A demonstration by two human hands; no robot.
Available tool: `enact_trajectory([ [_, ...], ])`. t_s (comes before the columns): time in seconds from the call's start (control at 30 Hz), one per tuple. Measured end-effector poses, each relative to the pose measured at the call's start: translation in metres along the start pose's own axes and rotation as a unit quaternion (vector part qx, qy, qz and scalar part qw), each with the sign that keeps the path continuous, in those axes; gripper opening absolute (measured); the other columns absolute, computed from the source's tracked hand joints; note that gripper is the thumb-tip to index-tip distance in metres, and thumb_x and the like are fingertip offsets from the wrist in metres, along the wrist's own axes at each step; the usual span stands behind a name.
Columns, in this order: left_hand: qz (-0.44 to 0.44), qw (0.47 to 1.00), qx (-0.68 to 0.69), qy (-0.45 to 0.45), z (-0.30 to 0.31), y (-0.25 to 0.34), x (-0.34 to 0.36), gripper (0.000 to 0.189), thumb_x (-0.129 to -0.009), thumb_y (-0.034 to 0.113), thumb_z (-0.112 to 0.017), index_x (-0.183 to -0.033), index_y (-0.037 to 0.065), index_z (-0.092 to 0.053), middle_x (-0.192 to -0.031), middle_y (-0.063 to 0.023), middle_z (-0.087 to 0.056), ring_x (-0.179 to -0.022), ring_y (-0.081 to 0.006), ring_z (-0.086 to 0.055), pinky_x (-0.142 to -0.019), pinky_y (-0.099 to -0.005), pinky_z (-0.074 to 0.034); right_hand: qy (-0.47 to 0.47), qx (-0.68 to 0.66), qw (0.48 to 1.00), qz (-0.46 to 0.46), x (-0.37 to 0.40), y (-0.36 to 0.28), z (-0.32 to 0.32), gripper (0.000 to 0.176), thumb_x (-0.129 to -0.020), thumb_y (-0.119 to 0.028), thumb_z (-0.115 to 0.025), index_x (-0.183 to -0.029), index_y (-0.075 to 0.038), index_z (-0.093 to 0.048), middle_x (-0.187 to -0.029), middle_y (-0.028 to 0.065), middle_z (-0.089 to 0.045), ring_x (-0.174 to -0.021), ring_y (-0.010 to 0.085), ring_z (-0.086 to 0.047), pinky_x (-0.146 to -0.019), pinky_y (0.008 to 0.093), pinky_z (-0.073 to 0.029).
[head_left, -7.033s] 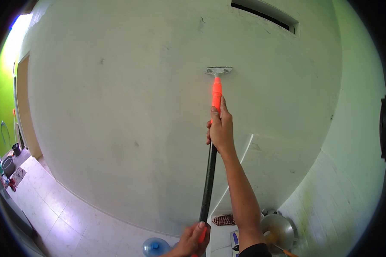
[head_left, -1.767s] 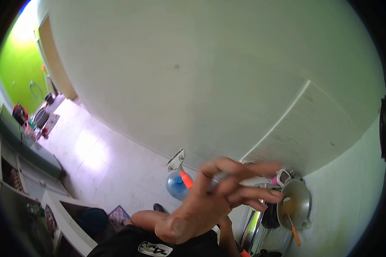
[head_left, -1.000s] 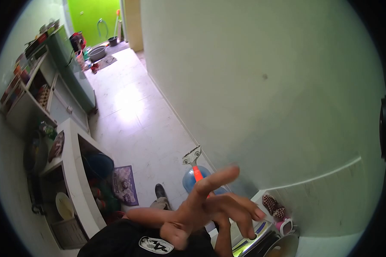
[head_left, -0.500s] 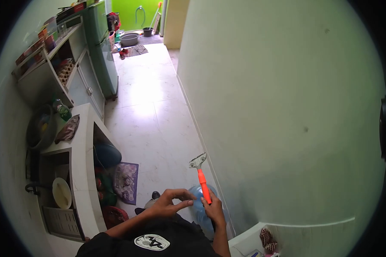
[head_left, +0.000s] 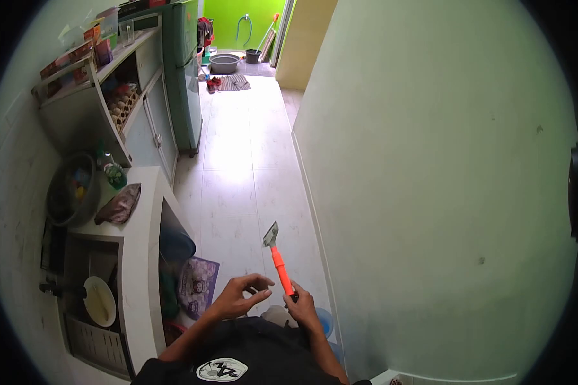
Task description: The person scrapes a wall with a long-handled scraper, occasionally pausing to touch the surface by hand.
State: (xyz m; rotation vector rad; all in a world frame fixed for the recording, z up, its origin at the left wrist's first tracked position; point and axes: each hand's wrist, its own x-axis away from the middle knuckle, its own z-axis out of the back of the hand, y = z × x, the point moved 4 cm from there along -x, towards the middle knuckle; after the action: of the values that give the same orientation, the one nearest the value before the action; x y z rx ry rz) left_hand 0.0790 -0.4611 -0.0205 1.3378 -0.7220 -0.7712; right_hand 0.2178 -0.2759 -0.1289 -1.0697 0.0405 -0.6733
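Underfoot, the floor: we look down on pale, glossy floor tiles [head_left: 244, 173] that run far up a narrow corridor, with a bright patch of light across them.
Right side: a plain painted wall [head_left: 443, 160] fills the right of the scene, marked by a few small dark specks.
Left side: a white counter [head_left: 144, 218] stands near us with a grey bowl [head_left: 74, 192] on it. Farther along are open shelves [head_left: 103, 90] and a green refrigerator [head_left: 185, 70].
Far end: a grey basin [head_left: 225, 63] sits on the floor before a bright green back wall [head_left: 234, 13].
Near floor: a purple mat [head_left: 196, 285] lies just left of our hands. A blue water bottle [head_left: 324, 319] is partly hidden below our right hand, at the foot of the wall.
Scraper: the orange-handled scraper [head_left: 276, 253] is held over the floor between the counter and the wall. It tilts a little to the left, with its metal blade at the far end touching nothing.
Right hand: our right hand [head_left: 300, 307] is clenched round the near end of the orange handle, the forearm rising from the bottom edge.
Left hand: our left hand [head_left: 237, 296] hangs just left of the scraper and apart from it. Its fingers are loosely curled, the thumb and forefinger close together, grasping nothing.
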Motion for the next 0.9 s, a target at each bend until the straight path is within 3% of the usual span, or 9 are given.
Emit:
enact_trajectory([
  [0.37, 0.071, 0.995, 0.068, 0.012, 0.032, -0.044, -0.062, 0.027, -0.099, 0.019, -0.074, -0.120, 0.003, -0.073, -0.108, -0.0085, -0.077, -0.098, -0.0161, -0.073, -0.085, -0.0312, -0.057, -0.006, -0.030, 0.999, -0.032, -0.106, -0.004, -0.007, 0.056, -0.093, -0.020, -0.075, -0.143, 0.001, -0.059, -0.087, 0.0177, -0.075, -0.071, 0.0211, -0.075, -0.065, 0.0348, -0.059],
  [0.43, 0.064, 0.997, 0.047, 0.015, 0.046, -0.046, -0.088, 0.027, -0.099, 0.020, -0.074, -0.120, 0.003, -0.073, -0.108, -0.0083, -0.077, -0.099, -0.0165, -0.072, -0.085, -0.0315, -0.057, -0.019, -0.037, 0.999, -0.023, -0.138, -0.012, -0.007, 0.058, -0.094, -0.017, -0.076, -0.146, 0.002, -0.056, -0.093, 0.0169, -0.075, -0.071, 0.0181, -0.074, -0.058, 0.0313, -0.059],
  [0.7, 0.049, 0.996, 0.045, 0.057, 0.114, -0.028, -0.223, 0.028, -0.099, 0.019, -0.074, -0.121, 0.003, -0.072, -0.104, -0.0090, -0.077, -0.097, -0.0163, -0.073, -0.083, -0.0311, -0.057, -0.065, -0.047, 0.997, 0.005, -0.296, -0.069, 0.011, 0.057, -0.095, -0.017, -0.075, -0.145, 0.002, -0.056, -0.096, 0.0179, -0.075, -0.070, 0.0183, -0.074, -0.058, 0.0317, -0.060],
  [0.73, 0.042, 0.996, 0.039, 0.072, 0.122, -0.026, -0.243, 0.029, -0.098, 0.022, -0.074, -0.121, 0.003, -0.072, -0.100, -0.0078, -0.076, -0.091, -0.0148, -0.072, -0.083, -0.0317, -0.057, -0.061, -0.061, 0.996, 0.015, -0.313, -0.075, 0.013, 0.056, -0.095, -0.018, -0.076, -0.144, 0.001, -0.057, -0.093, 0.0172, -0.075, -0.069, 0.0179, -0.073, -0.059, 0.0322, -0.060],
  [0.9, 0.004, 0.995, 0.039, 0.087, 0.154, 0.004, -0.334, 0.026, -0.099, 0.018, -0.073, -0.120, 0.003, -0.072, -0.100, -0.0094, -0.076, -0.094, -0.0157, -0.073, -0.084, -0.0315, -0.057, -0.022, -0.047, 0.996, 0.077, -0.406, -0.114, 0.048, 0.055, -0.094, -0.020, -0.076, -0.142, 0.000, -0.059, -0.086, 0.0154, -0.075, -0.065, 0.0171, -0.072, -0.060, 0.0325, -0.059],
])
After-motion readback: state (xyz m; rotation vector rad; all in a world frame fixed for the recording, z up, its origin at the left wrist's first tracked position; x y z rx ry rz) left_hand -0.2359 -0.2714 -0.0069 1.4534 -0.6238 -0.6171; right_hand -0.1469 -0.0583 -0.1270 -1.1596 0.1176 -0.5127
